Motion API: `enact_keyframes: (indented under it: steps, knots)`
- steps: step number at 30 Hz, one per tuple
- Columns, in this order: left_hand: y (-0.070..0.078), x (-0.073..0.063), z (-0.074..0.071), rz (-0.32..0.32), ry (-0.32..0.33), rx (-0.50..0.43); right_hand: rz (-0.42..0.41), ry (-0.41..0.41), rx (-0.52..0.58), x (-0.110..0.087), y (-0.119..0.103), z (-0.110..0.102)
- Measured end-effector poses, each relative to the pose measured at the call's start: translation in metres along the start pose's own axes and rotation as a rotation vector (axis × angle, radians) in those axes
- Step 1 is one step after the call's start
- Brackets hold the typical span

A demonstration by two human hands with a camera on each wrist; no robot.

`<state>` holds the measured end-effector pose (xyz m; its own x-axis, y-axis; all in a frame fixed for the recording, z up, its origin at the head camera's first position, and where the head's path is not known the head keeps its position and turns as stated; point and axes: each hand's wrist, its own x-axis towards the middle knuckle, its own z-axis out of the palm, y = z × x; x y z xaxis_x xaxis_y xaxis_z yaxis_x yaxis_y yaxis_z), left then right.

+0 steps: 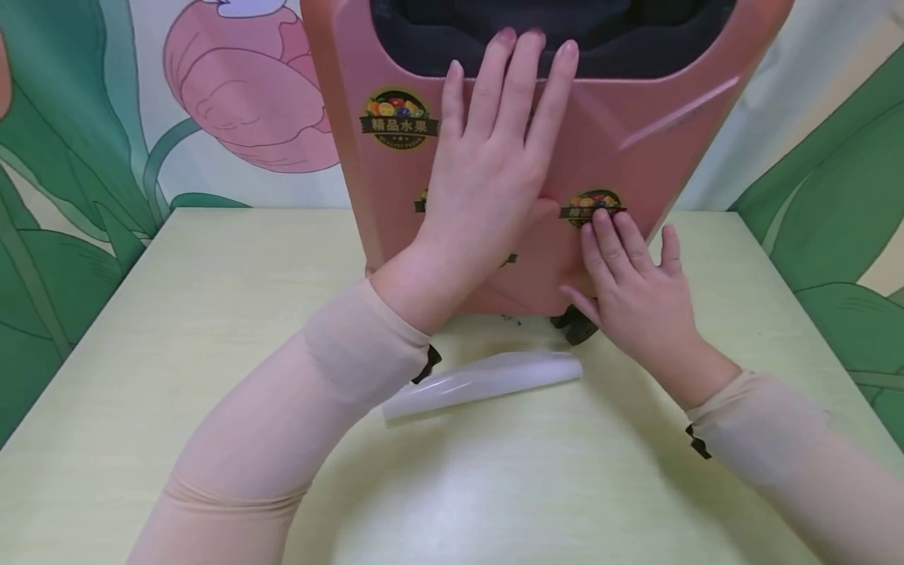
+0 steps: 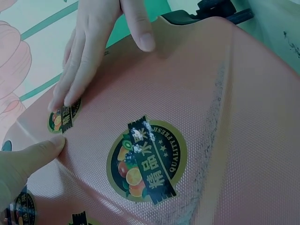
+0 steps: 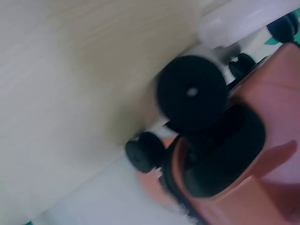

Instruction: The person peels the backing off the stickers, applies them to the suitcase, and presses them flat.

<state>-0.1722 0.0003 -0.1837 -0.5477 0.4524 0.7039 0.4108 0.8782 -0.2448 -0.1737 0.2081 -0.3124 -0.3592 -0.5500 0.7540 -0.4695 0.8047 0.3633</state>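
Observation:
A pink suitcase [image 1: 657, 102] stands on the table, its upper part black. My left hand [image 1: 487, 173] lies across its front with straight fingers, the tips reaching the black recess [image 1: 438, 47]. My right hand [image 1: 643, 290] rests straight fingertips on the lower edge of a round fruit sticker [image 1: 593, 202] at the right. Another fruit sticker [image 1: 400, 118] sits at the upper left, and more are partly hidden behind my left hand. In the left wrist view, a large fruit sticker [image 2: 147, 161] shows near my left thumb [image 2: 37, 157]. The right wrist view shows neither hand.
A curled whitish translucent sheet [image 1: 487, 383] lies on the pale table [image 1: 212, 314] before the suitcase. Black wheels [image 3: 192, 91] are at the suitcase's lower end. Behind stands a wall with a flower-and-leaf print [image 1: 247, 102].

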Motion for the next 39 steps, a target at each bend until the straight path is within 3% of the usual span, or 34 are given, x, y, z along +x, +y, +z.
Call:
enact_keyframes:
  steps: [8, 19, 27, 35, 39]
  knots:
    - [0.001, 0.0, 0.001, -0.004, 0.019, -0.01, -0.081, 0.005, 0.021, 0.017, -0.01, 0.004]
    - [-0.002, 0.0, 0.001, 0.018, 0.024, -0.003, -0.002, 0.092, -0.032, 0.005, 0.008, 0.003]
    - [-0.001, -0.001, 0.001, 0.01, 0.01, -0.005, 0.024, 0.062, -0.033, -0.001, 0.008, 0.005]
    - [0.0, 0.0, 0.003, -0.002, 0.035, -0.018, -0.04, 0.075, 0.045, 0.018, -0.005, 0.007]
    - [-0.001, 0.0, 0.002, 0.002, 0.029, -0.012, -0.036, 0.07, 0.03, 0.023, -0.005, 0.005]
